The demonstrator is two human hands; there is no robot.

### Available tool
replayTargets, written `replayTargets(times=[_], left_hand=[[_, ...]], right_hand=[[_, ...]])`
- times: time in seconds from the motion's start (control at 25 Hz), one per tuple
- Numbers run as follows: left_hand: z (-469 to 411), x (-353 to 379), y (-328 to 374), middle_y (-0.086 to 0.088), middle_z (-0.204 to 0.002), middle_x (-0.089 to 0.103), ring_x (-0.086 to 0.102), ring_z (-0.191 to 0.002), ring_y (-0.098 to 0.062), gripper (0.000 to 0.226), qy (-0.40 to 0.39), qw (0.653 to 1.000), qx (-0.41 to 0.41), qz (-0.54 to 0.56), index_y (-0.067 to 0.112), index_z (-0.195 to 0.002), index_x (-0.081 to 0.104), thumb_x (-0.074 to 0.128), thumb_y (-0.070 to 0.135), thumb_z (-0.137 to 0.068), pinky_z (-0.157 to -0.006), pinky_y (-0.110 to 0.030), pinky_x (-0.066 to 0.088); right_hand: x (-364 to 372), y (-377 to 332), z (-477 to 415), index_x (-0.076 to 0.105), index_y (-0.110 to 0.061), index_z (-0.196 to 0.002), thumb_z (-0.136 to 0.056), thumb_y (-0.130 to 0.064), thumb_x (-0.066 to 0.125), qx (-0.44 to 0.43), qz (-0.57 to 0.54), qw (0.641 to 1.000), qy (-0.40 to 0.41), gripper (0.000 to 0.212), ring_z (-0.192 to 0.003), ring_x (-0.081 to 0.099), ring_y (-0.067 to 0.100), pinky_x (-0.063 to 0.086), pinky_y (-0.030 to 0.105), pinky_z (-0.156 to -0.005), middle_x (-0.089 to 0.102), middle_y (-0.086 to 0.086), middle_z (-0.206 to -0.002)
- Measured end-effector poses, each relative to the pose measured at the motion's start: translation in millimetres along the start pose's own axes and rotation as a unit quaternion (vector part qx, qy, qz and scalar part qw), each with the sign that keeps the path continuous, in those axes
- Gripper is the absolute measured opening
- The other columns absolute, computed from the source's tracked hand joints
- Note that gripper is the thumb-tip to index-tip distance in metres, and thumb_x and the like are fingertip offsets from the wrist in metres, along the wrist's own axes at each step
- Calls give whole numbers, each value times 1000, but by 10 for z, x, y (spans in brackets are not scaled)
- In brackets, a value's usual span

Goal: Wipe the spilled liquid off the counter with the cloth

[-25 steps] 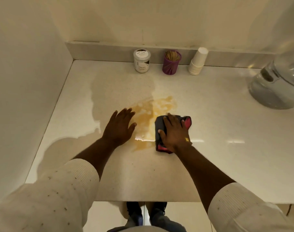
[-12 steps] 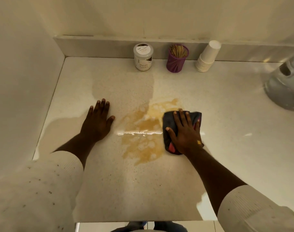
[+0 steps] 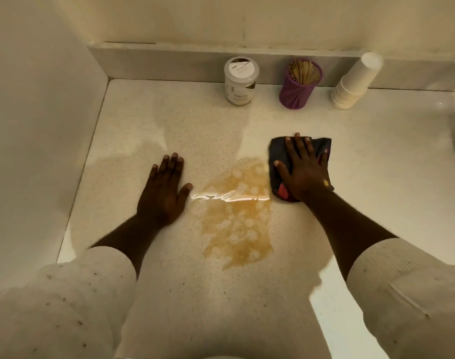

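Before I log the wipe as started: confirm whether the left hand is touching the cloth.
No: the left hand lies flat on the bare speckled counter, apart from the dark folded cloth.

Right hand [image 3: 302, 174], flat on the cloth [image 3: 300, 168], has slid cloth and hand from the spill's [image 3: 238, 216] right edge toward the back wall, now at the spill's upper right corner. Left hand [image 3: 164, 193], flat on the counter [image 3: 185, 130], now lies closer to the spill.
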State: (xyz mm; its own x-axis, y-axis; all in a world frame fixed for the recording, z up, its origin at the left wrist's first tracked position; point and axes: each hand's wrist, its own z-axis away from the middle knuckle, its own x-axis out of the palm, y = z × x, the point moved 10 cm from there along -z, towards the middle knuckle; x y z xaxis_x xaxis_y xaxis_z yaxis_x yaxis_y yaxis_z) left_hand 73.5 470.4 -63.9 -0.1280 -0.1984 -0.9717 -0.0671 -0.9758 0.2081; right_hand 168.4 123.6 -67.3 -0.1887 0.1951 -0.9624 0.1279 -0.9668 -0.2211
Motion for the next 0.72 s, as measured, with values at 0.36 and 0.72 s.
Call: replayTargets(times=[0.36,0.72], left_hand=[[7,28,-1,-7,-171,2,-3,-158,-23,70,3,1000,5,1,14,-162,3,22,49,-104,-129,-47,7],[134,-14,15,-10,-171,-4,-8,-157,-23,68,-25,999,-16,17,11,-161,-1,24,44,-107,-128,-44,-1]], right_hand=[[91,-270,258,3,-34,-164,-100,-66,20,-59,9,998,-10,73,-159,-5,21,-3,61,-125,1,-2,-174],[252,-87,1353,-1,-29,-165,-100,-68,13,-34,40,999,6,77,-159,-8,22,2,61,-126,-4,0,-174]])
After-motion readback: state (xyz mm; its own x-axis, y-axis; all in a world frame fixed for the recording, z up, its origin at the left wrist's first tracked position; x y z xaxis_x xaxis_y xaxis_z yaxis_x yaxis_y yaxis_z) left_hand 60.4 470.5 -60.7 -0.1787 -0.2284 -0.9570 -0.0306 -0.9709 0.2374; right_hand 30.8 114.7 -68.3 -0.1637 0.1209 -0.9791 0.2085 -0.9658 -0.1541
